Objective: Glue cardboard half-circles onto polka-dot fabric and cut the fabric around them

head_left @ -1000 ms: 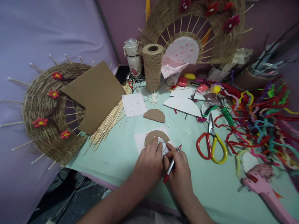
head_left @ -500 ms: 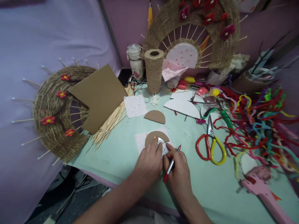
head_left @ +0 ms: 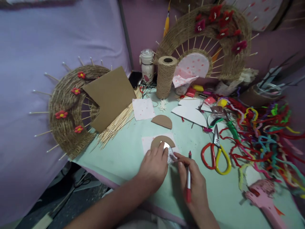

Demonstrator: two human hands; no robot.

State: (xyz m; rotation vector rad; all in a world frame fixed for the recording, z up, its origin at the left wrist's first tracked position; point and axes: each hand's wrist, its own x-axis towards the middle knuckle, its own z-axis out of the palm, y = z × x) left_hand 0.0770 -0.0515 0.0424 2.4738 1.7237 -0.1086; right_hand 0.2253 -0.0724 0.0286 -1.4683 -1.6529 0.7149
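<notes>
My left hand [head_left: 154, 167] presses down on a brown cardboard half-disc [head_left: 159, 141] and a folded flap of white dotted fabric [head_left: 148, 143] on the green table, fingers curled over the fold. My right hand [head_left: 194, 181] lies just to the right, fingers closed round a red pen [head_left: 188, 178] that points away from me, its fingertips touching the fabric edge. A second brown half-disc [head_left: 162, 121] lies a little farther back.
Red-and-yellow scissors [head_left: 216, 152] and a heap of coloured pipe cleaners [head_left: 262, 130] lie to the right, a pink glue gun [head_left: 264, 195] at near right. Behind stand a twine spool [head_left: 165, 76], bamboo sticks [head_left: 116, 122], a cardboard sheet [head_left: 111, 95] and two woven fans [head_left: 65, 111].
My right hand drew back to the right and the pen swung from slanting to pointing away from me. The camera view shifted left. My left hand stayed on the half-disc.
</notes>
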